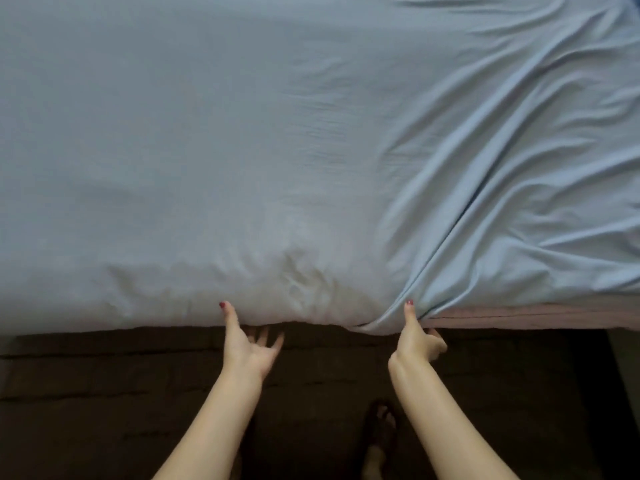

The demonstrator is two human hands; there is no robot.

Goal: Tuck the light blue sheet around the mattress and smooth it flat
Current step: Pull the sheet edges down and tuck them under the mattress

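The light blue sheet (pixel 277 133) is spread over the mattress (pixel 536 315), whose pinkish side is left bare at the near edge on the right. On the left the sheet is mostly flat, with small wrinkles near the edge; on the right it is drawn into long folds that run down to a gathered point at the near edge. That gathered point is pinched by the right hand (pixel 419 337), the thumb laid on top and the fingers curled beneath the fabric. The left hand (pixel 247 344) is held at the sheet's lower edge, its thumb pressed against the cloth and its fingers spread loosely below, gripping nothing. A foot in a sandal (pixel 381 431) is seen on the dark floor (pixel 104 393) between the forearms.
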